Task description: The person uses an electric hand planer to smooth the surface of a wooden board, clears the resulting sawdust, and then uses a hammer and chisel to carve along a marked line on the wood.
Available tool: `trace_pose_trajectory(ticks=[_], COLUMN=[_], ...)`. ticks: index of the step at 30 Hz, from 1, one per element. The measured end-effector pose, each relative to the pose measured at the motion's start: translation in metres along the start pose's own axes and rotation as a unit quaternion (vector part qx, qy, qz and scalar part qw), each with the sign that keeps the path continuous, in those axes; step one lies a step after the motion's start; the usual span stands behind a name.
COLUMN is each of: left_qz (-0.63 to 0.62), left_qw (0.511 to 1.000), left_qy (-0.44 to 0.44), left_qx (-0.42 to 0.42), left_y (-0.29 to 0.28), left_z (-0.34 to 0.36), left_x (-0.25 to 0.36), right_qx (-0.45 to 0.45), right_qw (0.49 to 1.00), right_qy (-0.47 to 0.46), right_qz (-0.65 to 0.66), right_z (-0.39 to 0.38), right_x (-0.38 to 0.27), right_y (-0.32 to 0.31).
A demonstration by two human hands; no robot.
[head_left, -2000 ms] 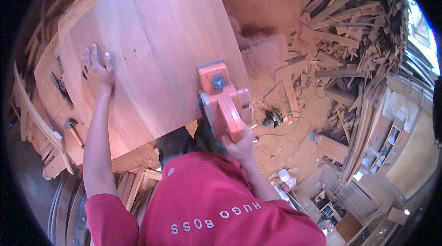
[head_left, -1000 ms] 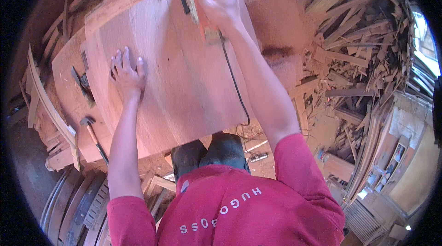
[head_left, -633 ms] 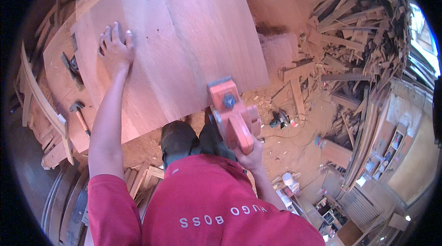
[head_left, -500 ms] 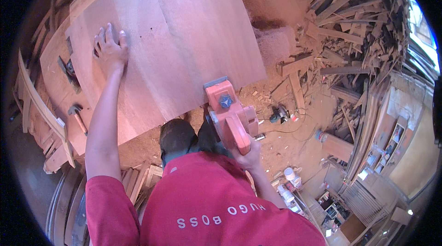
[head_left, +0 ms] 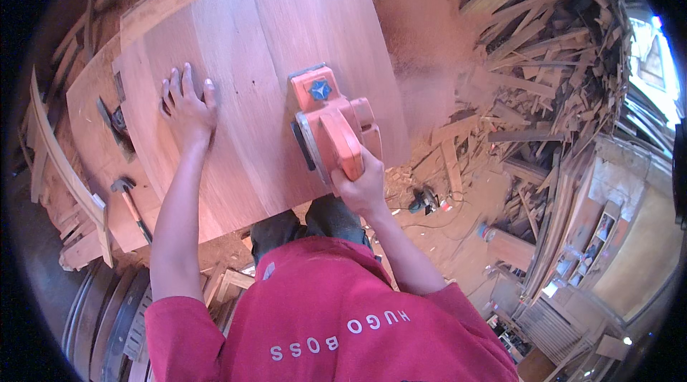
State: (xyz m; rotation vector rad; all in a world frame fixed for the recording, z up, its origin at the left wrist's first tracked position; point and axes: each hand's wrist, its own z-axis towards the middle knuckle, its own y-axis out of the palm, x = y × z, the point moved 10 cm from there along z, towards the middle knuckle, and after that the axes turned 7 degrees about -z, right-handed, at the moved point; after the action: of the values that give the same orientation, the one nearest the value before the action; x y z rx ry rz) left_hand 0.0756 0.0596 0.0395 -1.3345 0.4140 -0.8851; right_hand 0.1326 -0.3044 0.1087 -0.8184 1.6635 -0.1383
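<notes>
A wide wooden panel (head_left: 236, 146) of joined boards lies in front of me, with a few small dark holes. On its left part my left hand (head_left: 189, 111) rests flat, fingers stretched out and apart. My right hand (head_left: 363, 185) is wrapped round the rear handle of an orange electric planer (head_left: 336, 121) with a blue star-shaped front knob. The planer sits on the right part of the panel, its front end pointing away from me. Its underside is hidden.
A claw hammer (head_left: 131, 207) and a metal hand plane (head_left: 114, 128) lie left of the panel on a larger board. Orange sawdust (head_left: 422, 46) spreads at the far right, beside a big heap of wood offcuts (head_left: 544, 74). A corded tool (head_left: 427, 199) lies on the floor.
My right hand has pushed the planer from the panel's near edge forward and a little left onto its face. A dust cloud now hangs at the right. My left hand stays on the panel.
</notes>
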Motion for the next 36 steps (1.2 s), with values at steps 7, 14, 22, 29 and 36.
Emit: trace_pose_trajectory(ticks=[7,14,22,29,36], left_qz=[-0.024,-0.032,-0.038,-0.022,-0.004], left_qw=[1.0,0.999,0.999,1.0,1.0], left_qy=[-0.01,-0.015,-0.009,-0.002,0.0], left_qx=[-0.005,-0.018,-0.016,-0.002,0.012], left_y=[-0.003,-0.005,-0.008,0.0,0.003], left_z=[0.004,0.006,0.007,0.001,-0.002], left_x=[-0.001,-0.001,0.001,-0.003,-0.006], right_qx=[0.031,0.05,0.079,0.032,-0.045], right_qw=[0.999,0.996,0.987,0.99,0.999], right_qy=[-0.03,-0.071,-0.128,-0.136,0.017], right_qz=[0.006,-0.012,-0.061,-0.031,-0.009], right_z=[0.088,0.197,0.303,0.222,-0.103], right_x=[-0.048,-0.102,-0.165,-0.104,0.034], right_y=[0.022,0.048,0.069,0.063,0.003])
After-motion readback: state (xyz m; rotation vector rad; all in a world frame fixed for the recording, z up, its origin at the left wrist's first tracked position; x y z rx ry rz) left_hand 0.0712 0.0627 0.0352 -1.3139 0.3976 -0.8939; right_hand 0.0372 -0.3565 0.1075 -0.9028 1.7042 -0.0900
